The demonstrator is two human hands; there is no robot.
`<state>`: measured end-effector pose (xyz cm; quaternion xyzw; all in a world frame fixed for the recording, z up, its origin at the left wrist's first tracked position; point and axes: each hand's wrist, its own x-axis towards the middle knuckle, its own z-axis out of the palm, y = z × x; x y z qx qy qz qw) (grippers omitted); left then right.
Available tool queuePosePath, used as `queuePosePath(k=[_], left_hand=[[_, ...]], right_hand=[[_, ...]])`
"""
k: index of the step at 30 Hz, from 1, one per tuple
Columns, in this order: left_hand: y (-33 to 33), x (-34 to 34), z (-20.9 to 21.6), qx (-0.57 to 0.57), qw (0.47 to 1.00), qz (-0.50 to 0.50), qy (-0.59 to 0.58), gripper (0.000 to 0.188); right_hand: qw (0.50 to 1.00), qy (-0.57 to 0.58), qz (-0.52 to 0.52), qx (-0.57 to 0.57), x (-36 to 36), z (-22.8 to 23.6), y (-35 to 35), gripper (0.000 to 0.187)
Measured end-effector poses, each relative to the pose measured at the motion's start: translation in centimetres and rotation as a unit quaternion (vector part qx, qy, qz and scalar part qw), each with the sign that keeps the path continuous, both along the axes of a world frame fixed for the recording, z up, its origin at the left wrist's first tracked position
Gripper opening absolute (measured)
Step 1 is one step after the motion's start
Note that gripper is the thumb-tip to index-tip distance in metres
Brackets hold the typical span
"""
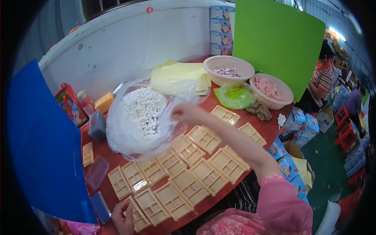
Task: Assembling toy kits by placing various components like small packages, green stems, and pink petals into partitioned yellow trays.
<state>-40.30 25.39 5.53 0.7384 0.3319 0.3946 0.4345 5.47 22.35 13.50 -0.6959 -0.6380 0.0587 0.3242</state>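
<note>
My right hand (pixel 186 112) reaches over the right edge of a clear plastic bag (pixel 117 131). Its fingers are bunched together, and what they hold, if anything, cannot be made out. Inside the bag lies a heap of small white pieces (pixel 143 109). Down at the front left, my left hand (pixel 123 220) is curled beside a beige plastic tray (pixel 138 215); whatever is in its fingers is hidden. Several more beige compartment trays (pixel 182 184) lie side by side in rows on the red table (pixel 211 201), between my two hands.
Two pale basins hold small packets (pixel 226 72) and pink pieces (pixel 268 88). Near them lie a green bag (pixel 237 96) and yellow sheets (pixel 178 74). A blue panel (pixel 43 145) borders the left, a green panel (pixel 276 43) the back right. A co-worker (pixel 323 78) sits beyond.
</note>
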Motion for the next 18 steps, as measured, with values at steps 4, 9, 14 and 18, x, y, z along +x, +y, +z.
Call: queuePosePath(k=[4, 9, 14, 18], left_hand=[[-0.1, 5.7, 3.3, 0.058, 0.993, -0.025, 0.102, 0.015], [1.0, 15.0, 4.6, 0.065, 0.986, -0.057, 0.143, 0.026], [2.1, 25.3, 4.8, 0.078, 0.972, -0.128, 0.18, 0.035], [0.8, 36.2, 7.7, 0.149, 0.95, -0.216, 0.167, 0.037]], right_hand=[[0.969, -0.021, -0.242, 0.045, 15.1, 0.4, -8.6, 0.019], [0.938, -0.042, -0.336, 0.072, 27.3, -0.2, -13.8, 0.026], [0.93, -0.074, -0.36, -0.012, 31.7, -1.9, -12.7, 0.033], [0.906, -0.166, -0.332, -0.203, 31.4, -1.3, -12.2, 0.039]])
